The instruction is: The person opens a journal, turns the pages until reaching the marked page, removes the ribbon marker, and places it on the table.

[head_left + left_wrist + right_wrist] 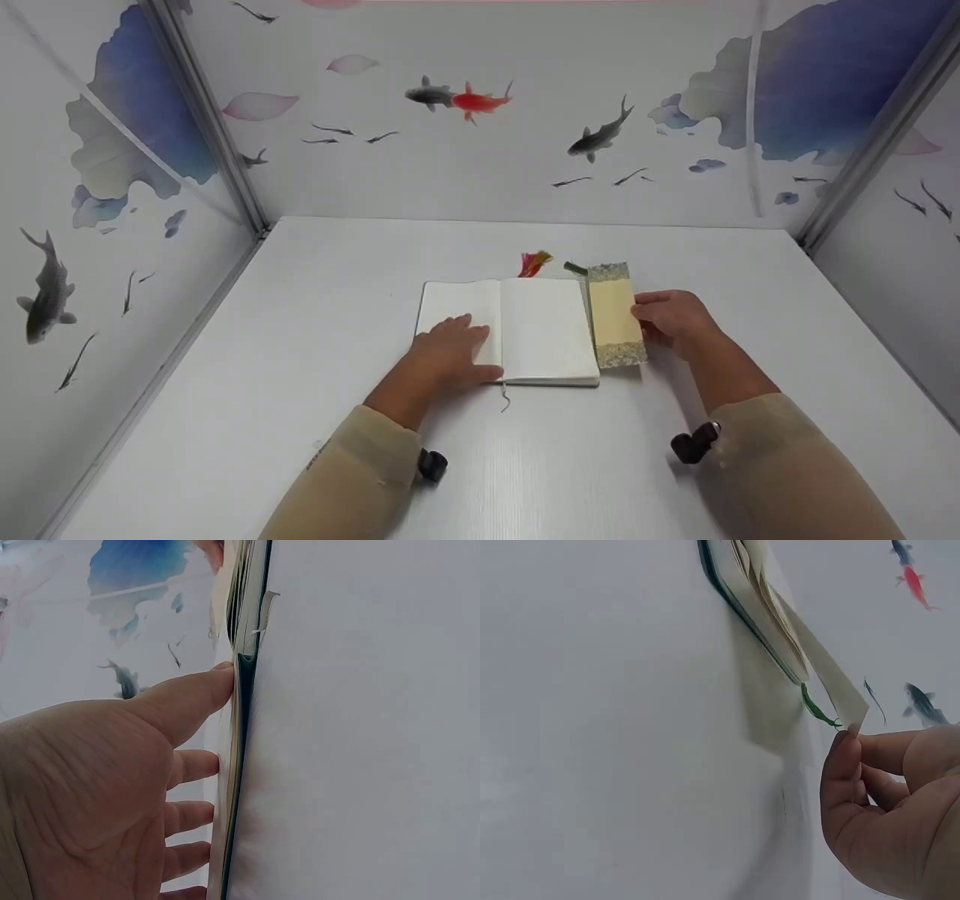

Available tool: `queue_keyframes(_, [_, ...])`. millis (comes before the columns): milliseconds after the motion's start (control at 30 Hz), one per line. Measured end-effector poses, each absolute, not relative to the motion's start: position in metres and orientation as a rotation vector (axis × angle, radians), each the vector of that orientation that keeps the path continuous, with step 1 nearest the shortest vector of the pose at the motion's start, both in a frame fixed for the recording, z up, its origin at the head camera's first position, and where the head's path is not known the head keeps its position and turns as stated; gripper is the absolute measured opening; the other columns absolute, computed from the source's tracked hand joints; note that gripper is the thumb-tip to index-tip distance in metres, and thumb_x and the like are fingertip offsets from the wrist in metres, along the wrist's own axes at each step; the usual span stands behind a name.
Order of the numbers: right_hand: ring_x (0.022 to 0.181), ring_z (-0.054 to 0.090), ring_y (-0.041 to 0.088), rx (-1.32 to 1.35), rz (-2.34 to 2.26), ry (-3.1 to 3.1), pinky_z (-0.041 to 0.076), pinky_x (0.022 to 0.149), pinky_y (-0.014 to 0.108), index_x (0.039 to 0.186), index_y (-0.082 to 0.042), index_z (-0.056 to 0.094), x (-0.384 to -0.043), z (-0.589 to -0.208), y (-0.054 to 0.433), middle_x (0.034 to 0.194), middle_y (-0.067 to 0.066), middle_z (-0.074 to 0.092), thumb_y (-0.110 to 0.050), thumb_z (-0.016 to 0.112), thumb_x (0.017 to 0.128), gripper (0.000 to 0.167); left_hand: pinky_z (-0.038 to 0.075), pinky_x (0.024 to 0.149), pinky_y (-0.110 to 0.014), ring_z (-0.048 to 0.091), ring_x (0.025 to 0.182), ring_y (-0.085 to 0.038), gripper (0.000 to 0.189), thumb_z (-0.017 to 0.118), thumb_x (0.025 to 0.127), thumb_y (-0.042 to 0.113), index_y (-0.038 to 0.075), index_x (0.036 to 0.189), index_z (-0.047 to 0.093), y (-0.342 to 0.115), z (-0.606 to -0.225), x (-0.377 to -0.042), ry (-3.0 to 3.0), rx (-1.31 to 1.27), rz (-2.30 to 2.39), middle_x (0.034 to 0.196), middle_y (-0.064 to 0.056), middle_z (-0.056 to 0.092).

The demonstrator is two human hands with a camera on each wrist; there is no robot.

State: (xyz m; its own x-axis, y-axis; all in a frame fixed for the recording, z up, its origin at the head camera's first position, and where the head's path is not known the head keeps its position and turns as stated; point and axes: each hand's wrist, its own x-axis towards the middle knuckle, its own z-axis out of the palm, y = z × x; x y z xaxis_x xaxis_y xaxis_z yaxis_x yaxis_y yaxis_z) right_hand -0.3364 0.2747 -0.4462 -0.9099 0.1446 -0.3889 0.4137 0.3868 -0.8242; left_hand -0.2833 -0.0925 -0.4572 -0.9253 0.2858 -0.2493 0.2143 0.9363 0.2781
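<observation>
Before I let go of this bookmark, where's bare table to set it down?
The table is bare between notebook and left wall, between your sleeves, and between your right hand and the right wall. It's crowded at the notebook's right edge: bookmark, green tassel and that hand. A red tassel lies at the far edge.

Book (244,694) seen edge-on, with its dark cover along the side facing the white table (375,727). Left of the book, the left hand (105,787) extends its straight fingers (195,814) against the pages; the thumb (187,701) touches the book's edge. A thin ribbon (268,611) projects from the book. Beyond the book lies a wall (45,637) bearing a blue patch (139,574) and a fish (124,679).
</observation>
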Motion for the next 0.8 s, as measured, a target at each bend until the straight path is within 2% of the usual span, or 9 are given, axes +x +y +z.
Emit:
queue_keyframes(233, [0.096, 0.065, 0.019, 0.510, -1.388, 2.471, 0.058, 0.077, 0.028, 0.152, -0.005, 0.057, -0.336, -0.455, 0.283, 0.137, 0.015, 0.066, -0.024, 0.064, 0.105, 0.052, 0.024, 0.133, -0.061, 0.022, 0.168, -0.033, 0.085, 0.066, 0.099, 0.064, 0.025, 0.168, 0.037, -0.093, -0.454, -0.281, 2.807, 0.384, 0.373, 0.179, -0.007, 0.027])
queue_keyframes(633, [0.087, 0.066, 0.015, 0.473, -1.336, 2.558, 0.057, 0.074, 0.026, 0.149, -0.004, 0.061, -0.330, -0.456, 0.286, 0.115, 0.009, 0.071, -0.025, 0.065, 0.105, 0.049, 0.024, 0.133, -0.062, 0.022, 0.168, -0.032, 0.086, 0.067, 0.098, 0.065, 0.026, 0.168, 0.037, -0.092, -0.457, -0.284, 2.806, 0.367, 0.360, 0.180, -0.007, 0.027])
queue_keyframes(800, [0.086, 0.064, 0.011, 0.407, -1.377, 2.575, 0.056, 0.074, 0.025, 0.150, -0.004, 0.061, -0.324, -0.454, 0.285, 0.117, 0.007, 0.069, -0.024, 0.065, 0.105, 0.049, 0.025, 0.133, -0.062, 0.024, 0.167, -0.033, 0.085, 0.068, 0.097, 0.064, 0.026, 0.168, 0.039, -0.092, -0.457, -0.284, 2.806, 0.372, 0.367, 0.179, -0.008, 0.028])
